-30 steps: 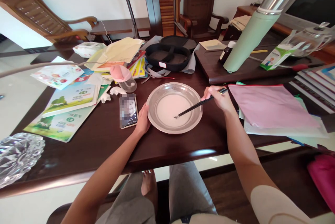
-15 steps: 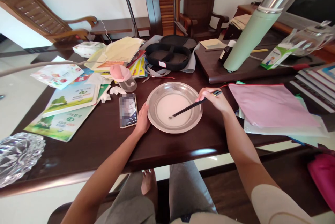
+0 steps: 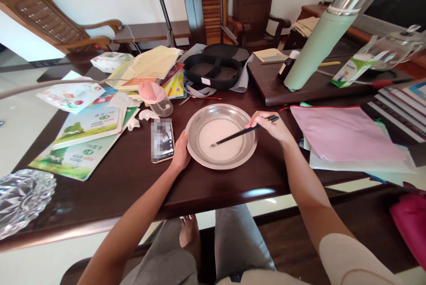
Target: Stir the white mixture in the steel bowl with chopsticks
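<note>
1. The metal dish (image 3: pixel 229 164) sits on the table (image 3: pixel 213 191), right in front of us and near its edge, holding a pool of pale, milky liquid (image 3: pixel 222 129).
2. As for progress, we see the liquid already in the dish and the chopsticks (image 3: pixel 233 136) angled across it, their tips at its surface left of the middle. We judge the work to be partway through, with the chopsticks in use.
3. What is left is harder to say: the liquid looks even, with no lumps that we can make out, but we cannot tell its thickness or depth, or whether it is fully mixed.
4. The dish is round and shallow, silvery, with a broad sloping wall and a rolled rim. It looks level, and we see no spill beside it.
5. Our hands are well apart, on opposite sides of the dish. The right hand (image 3: pixel 273 128) is closed around the chopsticks above the right rim; the left hand (image 3: pixel 181 149) lies against the left rim, though we cannot tell whether it grips or merely steadies.
6. Farther out, a phone (image 3: pixel 163 140) lies just left of the left hand, a pink-lidded cup (image 3: pixel 156 98) beyond it, and a pink pouch (image 3: pixel 346 134) off to the right.
</note>
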Demonstrator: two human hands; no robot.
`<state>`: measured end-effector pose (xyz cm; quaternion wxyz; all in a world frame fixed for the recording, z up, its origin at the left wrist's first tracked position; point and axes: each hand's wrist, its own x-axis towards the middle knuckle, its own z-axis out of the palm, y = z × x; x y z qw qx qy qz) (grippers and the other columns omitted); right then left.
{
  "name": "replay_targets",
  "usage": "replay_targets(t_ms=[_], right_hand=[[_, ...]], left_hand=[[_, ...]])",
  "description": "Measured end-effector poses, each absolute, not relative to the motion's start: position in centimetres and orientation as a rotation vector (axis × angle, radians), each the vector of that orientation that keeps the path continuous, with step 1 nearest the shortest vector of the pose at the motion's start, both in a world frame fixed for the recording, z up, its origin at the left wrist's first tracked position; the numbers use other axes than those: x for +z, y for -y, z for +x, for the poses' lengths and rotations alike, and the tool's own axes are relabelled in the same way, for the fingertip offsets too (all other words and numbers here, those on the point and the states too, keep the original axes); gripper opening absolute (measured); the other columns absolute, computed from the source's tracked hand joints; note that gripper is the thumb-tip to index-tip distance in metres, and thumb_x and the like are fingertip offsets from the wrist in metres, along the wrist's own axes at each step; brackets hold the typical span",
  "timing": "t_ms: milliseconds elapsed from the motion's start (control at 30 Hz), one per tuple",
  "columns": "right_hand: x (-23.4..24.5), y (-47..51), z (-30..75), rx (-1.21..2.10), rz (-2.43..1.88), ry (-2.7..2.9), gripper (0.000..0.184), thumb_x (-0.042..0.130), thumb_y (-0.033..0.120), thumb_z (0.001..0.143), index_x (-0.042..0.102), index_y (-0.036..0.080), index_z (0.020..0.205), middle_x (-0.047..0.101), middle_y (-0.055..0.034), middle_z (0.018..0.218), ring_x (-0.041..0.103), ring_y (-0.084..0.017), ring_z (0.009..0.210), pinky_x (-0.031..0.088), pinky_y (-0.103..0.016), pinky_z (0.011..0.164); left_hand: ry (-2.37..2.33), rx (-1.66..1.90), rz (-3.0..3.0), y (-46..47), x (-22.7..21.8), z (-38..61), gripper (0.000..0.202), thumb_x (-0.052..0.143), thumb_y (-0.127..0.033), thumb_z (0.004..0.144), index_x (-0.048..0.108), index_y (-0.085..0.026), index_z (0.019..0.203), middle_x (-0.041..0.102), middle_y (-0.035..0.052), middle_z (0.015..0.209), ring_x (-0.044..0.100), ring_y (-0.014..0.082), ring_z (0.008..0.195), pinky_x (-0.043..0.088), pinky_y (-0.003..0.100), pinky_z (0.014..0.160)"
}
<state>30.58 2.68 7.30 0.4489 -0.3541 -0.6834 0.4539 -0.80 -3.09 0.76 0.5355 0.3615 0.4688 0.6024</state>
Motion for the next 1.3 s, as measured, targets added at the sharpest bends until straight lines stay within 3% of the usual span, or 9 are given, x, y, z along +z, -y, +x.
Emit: replay_targets(t_ms=[133, 267, 500, 667, 800, 933, 1100, 1300], right_hand=[[7.2, -3.0, 31.2, 0.989, -0.928, 1.539, 0.042, 0.072, 0.06, 0.086, 0.075, 0.024, 0.064, 0.075, -0.0024, 0.067, 0.074, -0.021, 0.071, 0.058, -0.035, 0.078], [6.7, -3.1, 31.7, 1.058, -0.854, 1.495, 0.044, 0.069, 0.054, 0.092, 0.072, 0.024, 0.059, 0.072, -0.0019, 0.061, 0.071, -0.019, 0.063, 0.055, -0.033, 0.071], [7.1, -2.9, 30.9, 1.032, -0.907, 1.6, 0.041, 0.073, 0.059, 0.086, 0.076, 0.024, 0.067, 0.076, -0.0035, 0.069, 0.075, -0.022, 0.072, 0.058, -0.035, 0.078], [6.8, -3.0, 31.4, 1.034, -0.87, 1.486, 0.045, 0.069, 0.055, 0.091, 0.071, 0.024, 0.058, 0.071, -0.002, 0.06, 0.071, -0.02, 0.063, 0.055, -0.034, 0.069], [7.0, -2.8, 30.7, 1.142, -0.847, 1.66, 0.04, 0.072, 0.058, 0.088, 0.076, 0.024, 0.067, 0.076, -0.0031, 0.07, 0.074, -0.02, 0.07, 0.058, -0.034, 0.074], [7.0, -3.0, 31.1, 1.005, -0.916, 1.584, 0.038, 0.073, 0.057, 0.087, 0.076, 0.024, 0.068, 0.077, -0.0028, 0.072, 0.075, -0.021, 0.074, 0.057, -0.035, 0.079], [6.6, -3.2, 31.7, 1.039, -0.867, 1.482, 0.046, 0.069, 0.055, 0.091, 0.07, 0.024, 0.057, 0.071, -0.0019, 0.06, 0.069, -0.018, 0.061, 0.055, -0.033, 0.068], [7.2, -2.8, 30.6, 1.084, -0.887, 1.678, 0.041, 0.073, 0.061, 0.085, 0.077, 0.024, 0.069, 0.077, -0.0041, 0.072, 0.075, -0.021, 0.074, 0.058, -0.035, 0.079]], left_hand=[[-1.109, 1.439, 0.847, 3.1, 0.8, -0.7, 0.05, 0.077, -0.054, 0.08, 0.073, -0.018, 0.115, 0.076, 0.0091, 0.127, 0.065, 0.0344, 0.128, 0.052, 0.044, 0.111], [-1.113, 1.439, 0.861, 3.0, 0.7, -0.8, 0.049, 0.075, -0.055, 0.082, 0.074, -0.019, 0.115, 0.076, 0.0088, 0.127, 0.065, 0.0341, 0.128, 0.052, 0.043, 0.109], [-1.108, 1.446, 0.861, 3.0, 0.7, -0.8, 0.048, 0.076, -0.054, 0.081, 0.074, -0.019, 0.114, 0.078, 0.0079, 0.123, 0.066, 0.0341, 0.126, 0.054, 0.043, 0.108], [-1.125, 1.44, 0.87, 3.0, 0.6, -0.9, 0.048, 0.074, -0.054, 0.083, 0.074, -0.019, 0.116, 0.077, 0.0086, 0.126, 0.066, 0.0341, 0.127, 0.053, 0.044, 0.109], [-1.126, 1.444, 0.867, 3.0, 0.5, -0.9, 0.048, 0.073, -0.053, 0.084, 0.073, -0.019, 0.117, 0.076, 0.0089, 0.126, 0.066, 0.034, 0.127, 0.053, 0.044, 0.109], [-1.124, 1.437, 0.875, 3.0, 0.5, -0.9, 0.048, 0.072, -0.054, 0.084, 0.073, -0.019, 0.118, 0.076, 0.0088, 0.128, 0.066, 0.0335, 0.128, 0.052, 0.044, 0.111], [-1.128, 1.448, 0.88, 3.0, 0.5, -0.9, 0.047, 0.074, -0.053, 0.083, 0.074, -0.019, 0.115, 0.076, 0.0082, 0.128, 0.065, 0.0338, 0.128, 0.052, 0.044, 0.111], [-1.113, 1.445, 0.876, 3.0, 0.3, -0.9, 0.046, 0.073, -0.053, 0.085, 0.073, -0.02, 0.117, 0.076, 0.0086, 0.127, 0.065, 0.0333, 0.128, 0.051, 0.044, 0.111]])
